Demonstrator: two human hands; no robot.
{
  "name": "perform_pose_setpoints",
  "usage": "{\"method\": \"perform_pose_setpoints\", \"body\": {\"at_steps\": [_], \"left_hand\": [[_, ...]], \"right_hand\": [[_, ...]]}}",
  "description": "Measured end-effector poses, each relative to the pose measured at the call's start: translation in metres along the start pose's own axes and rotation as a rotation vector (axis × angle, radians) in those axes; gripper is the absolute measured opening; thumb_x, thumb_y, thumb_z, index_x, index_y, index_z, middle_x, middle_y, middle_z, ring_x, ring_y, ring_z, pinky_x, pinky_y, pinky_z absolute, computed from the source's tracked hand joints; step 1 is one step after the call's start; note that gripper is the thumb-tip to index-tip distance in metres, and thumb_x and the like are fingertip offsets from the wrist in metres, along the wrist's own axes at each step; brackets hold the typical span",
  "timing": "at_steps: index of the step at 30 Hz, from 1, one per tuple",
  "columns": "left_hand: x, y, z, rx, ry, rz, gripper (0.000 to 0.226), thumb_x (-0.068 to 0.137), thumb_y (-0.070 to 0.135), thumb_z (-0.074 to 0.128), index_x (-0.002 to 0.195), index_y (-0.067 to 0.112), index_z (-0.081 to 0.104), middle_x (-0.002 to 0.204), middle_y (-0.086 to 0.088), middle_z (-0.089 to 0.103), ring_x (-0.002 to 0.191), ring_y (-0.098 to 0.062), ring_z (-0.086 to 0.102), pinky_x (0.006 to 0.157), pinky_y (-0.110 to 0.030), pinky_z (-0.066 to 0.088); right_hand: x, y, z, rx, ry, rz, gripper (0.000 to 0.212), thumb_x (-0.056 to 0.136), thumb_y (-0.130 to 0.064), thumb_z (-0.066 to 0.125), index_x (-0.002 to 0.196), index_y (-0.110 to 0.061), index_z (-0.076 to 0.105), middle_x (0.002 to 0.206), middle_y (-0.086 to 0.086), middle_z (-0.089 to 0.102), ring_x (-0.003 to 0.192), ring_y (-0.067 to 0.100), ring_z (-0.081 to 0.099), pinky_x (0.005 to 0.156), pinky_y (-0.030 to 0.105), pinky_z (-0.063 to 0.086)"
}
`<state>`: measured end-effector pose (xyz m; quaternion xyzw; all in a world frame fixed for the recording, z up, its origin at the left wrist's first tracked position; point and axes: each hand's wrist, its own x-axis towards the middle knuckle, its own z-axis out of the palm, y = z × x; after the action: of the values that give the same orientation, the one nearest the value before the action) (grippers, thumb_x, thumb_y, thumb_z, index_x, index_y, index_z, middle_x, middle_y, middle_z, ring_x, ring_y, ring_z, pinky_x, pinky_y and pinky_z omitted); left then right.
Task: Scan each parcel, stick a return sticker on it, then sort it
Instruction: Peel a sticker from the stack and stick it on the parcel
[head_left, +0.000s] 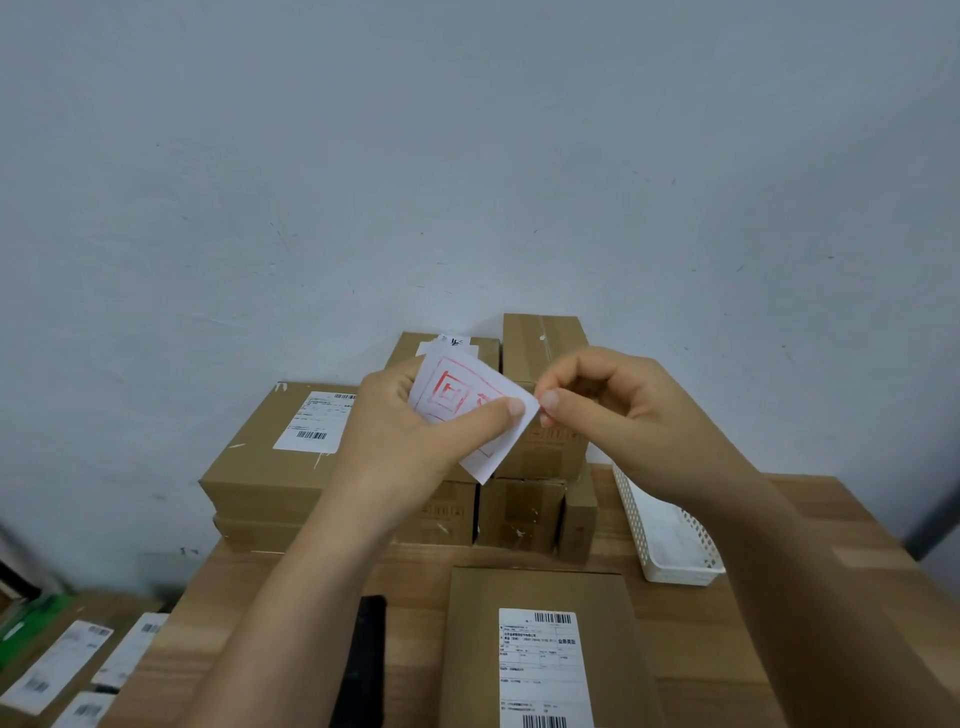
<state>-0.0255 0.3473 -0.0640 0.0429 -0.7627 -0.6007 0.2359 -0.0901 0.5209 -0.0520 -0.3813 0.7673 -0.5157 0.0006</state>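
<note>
A white return sticker with red markings is held up in front of me, over the stacked boxes. My left hand grips it, thumb pressed across its face. My right hand pinches its right corner between thumb and forefinger. A flat brown parcel with a white barcoded shipping label lies on the wooden table at the front, below my hands. A black object, perhaps the scanner, lies on the table left of that parcel, partly behind my left forearm.
Several brown cardboard boxes are stacked against the wall at the back of the table. A white perforated plastic basket stands at the right. Labelled parcels lie lower down at the left, beyond the table's edge.
</note>
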Motion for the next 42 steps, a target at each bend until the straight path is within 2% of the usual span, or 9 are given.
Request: {"method": "perform_pose_setpoints", "body": {"at_steps": [4, 7, 9, 11, 13, 15, 22, 31, 42], "left_hand": [[0.002, -0.004, 0.002, -0.011, 0.015, -0.006, 0.027, 0.062, 0.044, 0.080, 0.083, 0.035, 0.066, 0.079, 0.028, 0.067, 0.075, 0.012, 0.061, 0.052, -0.007, 0.047], [0.000, -0.013, 0.006, 0.045, 0.132, 0.114, 0.059, 0.061, 0.048, 0.086, 0.111, 0.041, 0.056, 0.106, 0.025, 0.063, 0.101, 0.006, 0.057, 0.078, -0.017, 0.051], [-0.005, -0.017, 0.009, 0.191, 0.306, 0.274, 0.069, 0.065, 0.044, 0.085, 0.121, 0.041, 0.045, 0.124, 0.019, 0.045, 0.119, -0.002, 0.043, 0.094, -0.015, 0.038], [-0.010, -0.017, 0.012, 0.293, 0.380, 0.431, 0.053, 0.072, 0.039, 0.079, 0.116, 0.038, 0.049, 0.119, 0.013, 0.042, 0.117, -0.010, 0.042, 0.092, -0.013, 0.036], [-0.012, -0.016, 0.014, 0.277, 0.297, 0.512, 0.025, 0.082, 0.032, 0.072, 0.103, 0.028, 0.060, 0.108, 0.013, 0.055, 0.107, -0.008, 0.052, 0.086, -0.017, 0.043], [-0.012, -0.018, 0.016, 0.173, 0.198, 0.508, 0.013, 0.088, 0.026, 0.067, 0.100, 0.021, 0.068, 0.100, 0.012, 0.064, 0.101, -0.011, 0.061, 0.083, -0.019, 0.048], [-0.015, -0.015, 0.014, -0.017, 0.121, 0.476, 0.013, 0.090, 0.019, 0.066, 0.099, 0.020, 0.074, 0.093, 0.011, 0.073, 0.097, -0.018, 0.068, 0.082, -0.031, 0.054], [-0.017, -0.008, 0.009, -0.012, 0.098, 0.480, 0.011, 0.087, 0.023, 0.066, 0.093, 0.021, 0.075, 0.087, 0.014, 0.072, 0.091, -0.011, 0.068, 0.078, -0.017, 0.050], [-0.019, -0.006, 0.004, 0.006, 0.059, 0.479, 0.011, 0.084, 0.027, 0.068, 0.093, 0.029, 0.074, 0.088, 0.018, 0.072, 0.091, -0.005, 0.068, 0.077, -0.013, 0.049]], "right_hand": [[0.001, 0.001, 0.005, 0.065, 0.048, 0.002, 0.013, 0.093, -0.014, 0.060, 0.083, -0.016, 0.068, 0.075, -0.005, 0.066, 0.077, 0.011, 0.062, 0.073, 0.024, 0.052], [0.001, 0.003, 0.013, 0.139, 0.160, 0.014, 0.014, 0.091, -0.017, 0.060, 0.080, -0.016, 0.068, 0.072, -0.007, 0.064, 0.078, 0.018, 0.061, 0.073, 0.029, 0.053], [0.001, 0.005, 0.019, 0.181, 0.237, 0.036, 0.017, 0.093, -0.013, 0.059, 0.079, -0.016, 0.068, 0.072, -0.005, 0.065, 0.080, 0.022, 0.062, 0.076, 0.032, 0.054], [0.001, 0.005, 0.025, 0.217, 0.278, 0.034, 0.016, 0.092, -0.014, 0.060, 0.078, -0.019, 0.068, 0.071, -0.007, 0.064, 0.075, 0.016, 0.061, 0.077, 0.028, 0.052], [0.001, 0.004, 0.029, 0.259, 0.271, 0.018, 0.011, 0.085, -0.020, 0.060, 0.078, -0.020, 0.068, 0.071, -0.008, 0.064, 0.075, 0.009, 0.060, 0.077, 0.024, 0.051], [0.001, 0.003, 0.031, 0.298, 0.244, -0.001, 0.011, 0.083, -0.022, 0.058, 0.079, -0.019, 0.067, 0.072, -0.009, 0.065, 0.076, 0.007, 0.061, 0.076, 0.021, 0.051], [0.002, -0.001, 0.029, 0.400, 0.181, -0.040, 0.011, 0.082, -0.015, 0.057, 0.078, -0.014, 0.068, 0.069, -0.007, 0.066, 0.071, 0.006, 0.063, 0.070, 0.016, 0.050], [-0.001, -0.008, 0.022, 0.298, 0.138, -0.104, 0.012, 0.083, -0.012, 0.059, 0.081, -0.014, 0.070, 0.071, -0.007, 0.070, 0.074, 0.006, 0.068, 0.070, 0.015, 0.052], [-0.003, -0.005, 0.023, 0.201, 0.138, -0.161, 0.005, 0.084, -0.015, 0.065, 0.082, -0.015, 0.069, 0.074, -0.007, 0.068, 0.074, 0.007, 0.064, 0.070, 0.022, 0.054]]}}
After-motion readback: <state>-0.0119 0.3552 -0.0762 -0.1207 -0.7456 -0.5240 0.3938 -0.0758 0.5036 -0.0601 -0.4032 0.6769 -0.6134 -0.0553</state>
